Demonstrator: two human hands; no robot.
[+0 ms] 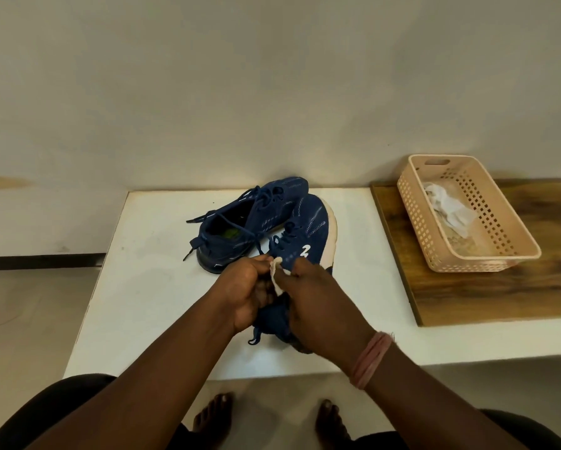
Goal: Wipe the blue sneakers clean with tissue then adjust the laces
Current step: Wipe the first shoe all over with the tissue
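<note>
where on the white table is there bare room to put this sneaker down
Bare white table lies left of the hands, from the far blue sneaker to the near edge. Another bare strip runs between the held blue sneaker and the wooden board. The centre is crowded; the peach plastic basket fills the board's back.

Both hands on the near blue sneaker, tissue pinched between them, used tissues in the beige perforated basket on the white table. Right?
Not quite. In the head view the beige perforated plastic basket sits on the brown wooden board, not on the white table itself. The rest holds.
</note>
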